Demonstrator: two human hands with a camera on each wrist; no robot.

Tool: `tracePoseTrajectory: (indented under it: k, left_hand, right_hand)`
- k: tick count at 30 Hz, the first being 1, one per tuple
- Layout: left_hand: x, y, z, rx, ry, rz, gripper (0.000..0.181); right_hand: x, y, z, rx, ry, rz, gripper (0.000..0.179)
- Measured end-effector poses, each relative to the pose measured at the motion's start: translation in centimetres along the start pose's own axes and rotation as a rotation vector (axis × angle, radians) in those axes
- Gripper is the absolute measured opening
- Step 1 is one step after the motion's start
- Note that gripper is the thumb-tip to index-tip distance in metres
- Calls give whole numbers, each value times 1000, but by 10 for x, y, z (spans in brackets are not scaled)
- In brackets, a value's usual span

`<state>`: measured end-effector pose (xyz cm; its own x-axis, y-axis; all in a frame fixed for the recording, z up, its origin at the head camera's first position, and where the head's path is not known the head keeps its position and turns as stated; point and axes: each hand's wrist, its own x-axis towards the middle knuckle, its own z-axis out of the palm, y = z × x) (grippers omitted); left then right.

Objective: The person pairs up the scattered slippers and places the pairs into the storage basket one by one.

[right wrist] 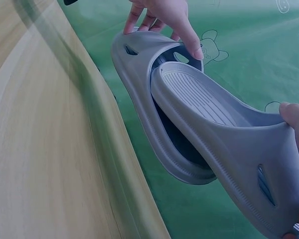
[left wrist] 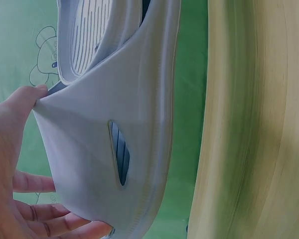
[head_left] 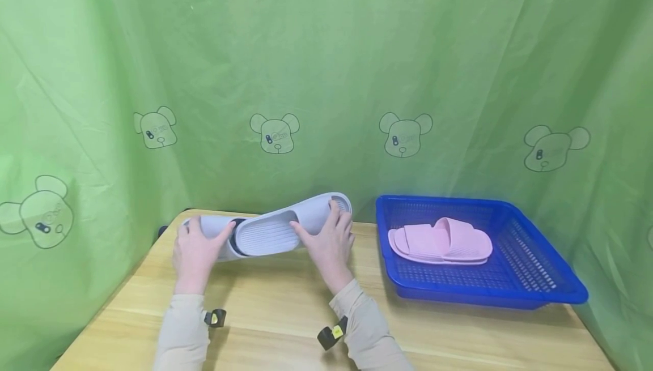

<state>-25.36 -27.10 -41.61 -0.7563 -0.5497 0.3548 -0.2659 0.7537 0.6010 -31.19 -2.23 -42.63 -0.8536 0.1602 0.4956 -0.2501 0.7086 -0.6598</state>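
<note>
1st grey slipper (head_left: pixel 213 227) pinched at strap in L grip (head_left: pixel 196 249), 2nd grey slipper (head_left: pixel 270 232) likewise in R grip (head_left: pixel 329 242), overlapping 1st; both held up nr counter (head_left: pixel 270 314), L of blue basket (head_left: pixel 474 296).

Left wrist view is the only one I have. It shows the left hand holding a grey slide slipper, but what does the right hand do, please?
Observer: The right hand grips the second grey slide slipper across its strap.
Operator: Thank you. What stands on the right side of the table?
Observer: A blue plastic basket.
Operator: And what lies inside it?
Observer: Pink slide slippers, overlapping each other.
</note>
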Motion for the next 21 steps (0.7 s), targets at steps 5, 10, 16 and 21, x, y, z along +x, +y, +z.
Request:
tracePoseTrajectory:
  k: [5,10,16,21]
  left_hand:
    - [0,0,1,-4,2,-8,102]
    - [0,2,2,-2,-16,1,102]
    - [-1,3,6,-1,-11,17,100]
    - [-2,1,8,-7,-3,20,100]
  right_hand:
    - [-1,-1,0,2,1,-8,106]
    - [-3,-3,1,14,7,-39,105]
    - [-4,-3,3,9,5,-51,105]
    - [-4,-2,3,3,-18,-41,105]
